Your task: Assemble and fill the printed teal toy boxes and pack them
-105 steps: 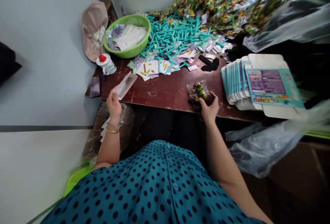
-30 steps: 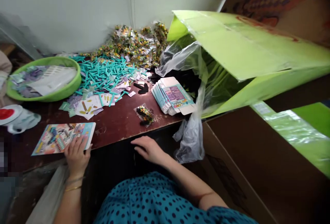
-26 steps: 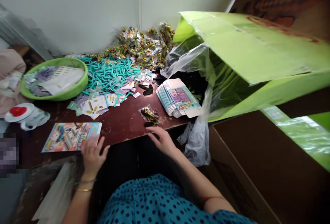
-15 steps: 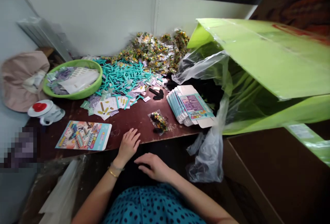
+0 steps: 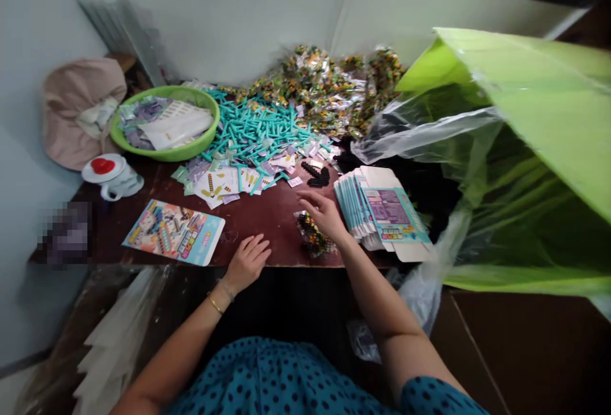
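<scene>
My left hand rests at the table's front edge, fingers stretched out and holding nothing. Over the table, my right hand is open above a small clear bag of colourful beads, partly covering it; whether it touches the bag I cannot tell. Just beyond lies a black bead piece. To the right of that hand stands a row of flat boxes, with one flattened box leaning on them, its purple printed panel up. A printed card box lies left of my left hand.
Turquoise sticks are heaped at the back beside a green basin of packets. Bagged beads pile against the wall. A lidded mug stands left. A large green carton lined with plastic fills the right side.
My right hand has moved from near my lap forward and right, over the bag of beads. My left hand stays at the table edge. The view has shifted, with the table's things appearing further right.
</scene>
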Motion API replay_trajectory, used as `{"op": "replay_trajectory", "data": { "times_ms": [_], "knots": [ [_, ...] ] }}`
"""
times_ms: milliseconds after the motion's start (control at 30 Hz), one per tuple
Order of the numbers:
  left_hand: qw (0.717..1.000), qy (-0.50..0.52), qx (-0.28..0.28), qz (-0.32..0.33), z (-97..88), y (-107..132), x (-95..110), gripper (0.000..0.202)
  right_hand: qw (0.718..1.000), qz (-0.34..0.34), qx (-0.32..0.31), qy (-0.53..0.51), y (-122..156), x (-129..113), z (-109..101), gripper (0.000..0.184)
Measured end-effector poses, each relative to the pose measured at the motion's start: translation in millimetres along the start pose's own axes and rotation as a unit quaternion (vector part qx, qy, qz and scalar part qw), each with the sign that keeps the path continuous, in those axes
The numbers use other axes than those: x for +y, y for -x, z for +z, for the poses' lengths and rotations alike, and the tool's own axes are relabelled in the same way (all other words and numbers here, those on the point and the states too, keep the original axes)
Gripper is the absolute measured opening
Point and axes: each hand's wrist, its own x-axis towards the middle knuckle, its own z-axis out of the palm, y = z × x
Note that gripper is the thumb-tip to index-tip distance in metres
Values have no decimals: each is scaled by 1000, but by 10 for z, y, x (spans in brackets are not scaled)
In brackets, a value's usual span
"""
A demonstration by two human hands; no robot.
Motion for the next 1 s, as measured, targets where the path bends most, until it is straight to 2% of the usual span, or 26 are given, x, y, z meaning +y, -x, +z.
{"op": "replay_trajectory", "data": {
  "times_ms": [67,133,233,300,367,433,567,667,800,1000],
  "knots": [
    [999,-38,-9,-30,-196,143,39,44,1000,13,-3,4,271,-64,-53,36],
    [989,-84,-5,-119,-407,315,18,53,999,39,1,2,592,-71,-123,36],
    [962,-108,10,-252,-665,546,-195,56,995,93,42,-4,1015,19,-232,37],
    [950,-89,16,-298,-782,633,-408,53,990,122,75,-4,1216,87,-297,38],
    [946,-61,38,-317,-894,660,-591,43,986,135,98,-4,1355,109,-353,38],
    [939,-41,100,-326,-1037,644,-691,34,985,134,113,1,1453,73,-395,37],
    [897,-15,277,-345,-1377,593,-677,46,985,117,129,20,1591,-34,-416,37],
    [859,-3,353,-370,-1560,607,-616,56,987,113,116,18,1666,-30,-353,38],
    [825,12,385,-413,-1686,695,-583,62,990,114,82,26,1751,21,-200,39],
    [808,31,391,-440,-1704,744,-678,66,992,110,26,51,1852,41,-16,42]
  ]
}}
